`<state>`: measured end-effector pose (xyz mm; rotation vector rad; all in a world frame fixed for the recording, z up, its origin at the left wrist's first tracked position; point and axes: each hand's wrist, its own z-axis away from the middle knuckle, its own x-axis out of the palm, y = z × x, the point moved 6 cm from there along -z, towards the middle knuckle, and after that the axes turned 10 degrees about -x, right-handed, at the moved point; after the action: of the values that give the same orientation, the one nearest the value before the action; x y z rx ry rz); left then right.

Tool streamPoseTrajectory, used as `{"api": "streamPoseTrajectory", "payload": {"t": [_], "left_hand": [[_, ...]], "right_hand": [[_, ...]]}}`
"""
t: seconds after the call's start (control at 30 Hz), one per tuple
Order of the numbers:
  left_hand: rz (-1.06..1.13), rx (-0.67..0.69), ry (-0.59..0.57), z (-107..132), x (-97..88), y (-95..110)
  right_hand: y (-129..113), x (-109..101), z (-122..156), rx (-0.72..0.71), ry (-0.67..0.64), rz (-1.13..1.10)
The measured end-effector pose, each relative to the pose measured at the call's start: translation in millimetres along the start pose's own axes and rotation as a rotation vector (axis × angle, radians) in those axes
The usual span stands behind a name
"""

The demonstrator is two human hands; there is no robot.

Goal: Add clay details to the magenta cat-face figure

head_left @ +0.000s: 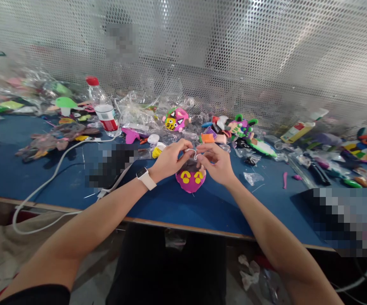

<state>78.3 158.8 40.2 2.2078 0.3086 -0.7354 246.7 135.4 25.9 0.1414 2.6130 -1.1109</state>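
Note:
Between my fingertips a thin white strand of modelling clay [195,155] bends in a curve. My left hand [174,157], with a watch on its wrist, pinches one end. The other end is pinched by my right hand [214,162]. Just below both hands, a round magenta clay face [190,184] with yellow ring-shaped pieces lies on the blue table [167,208]. Its upper part is partly hidden by my fingers.
A bottle with a red cap [97,95] stands at the back left. A phone [111,168] with a white cable lies left of my arm. Finished clay faces [177,120], clay scraps and plastic wrap line the back. A blurred dark device [348,220] sits at right.

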Motion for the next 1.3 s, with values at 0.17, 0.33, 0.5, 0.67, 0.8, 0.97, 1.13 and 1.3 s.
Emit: {"api": "streamPoseTrajectory", "payload": {"t": [0.17,0.33,0.5,0.67,0.8,0.97,1.13,1.3], "left_hand": [[-0.049,0.051,0.031,1,-2.6,4],[-0.076,0.120,0.020,3,-1.6,7],[-0.102,0.161,0.016,4,-0.1,8],[-0.097,0.178,0.075,3,-4.1,10],[-0.110,0.202,0.110,3,-6.3,10],[-0.150,0.211,0.100,2,-4.5,7],[-0.164,0.210,0.093,2,-3.8,5],[-0.173,0.208,0.090,2,-3.2,4]], "right_hand": [[6,6,-1,0.144,-0.021,-0.213],[6,5,-2,0.129,0.032,-0.201],[4,3,-3,0.057,0.057,-0.152],[3,-15,-6,0.000,0.238,-0.047],[6,-31,-6,0.031,0.407,0.001],[9,-31,-6,0.059,0.385,-0.043],[11,-26,-4,0.103,0.356,-0.067],[9,-26,-5,0.078,0.346,-0.076]]}}
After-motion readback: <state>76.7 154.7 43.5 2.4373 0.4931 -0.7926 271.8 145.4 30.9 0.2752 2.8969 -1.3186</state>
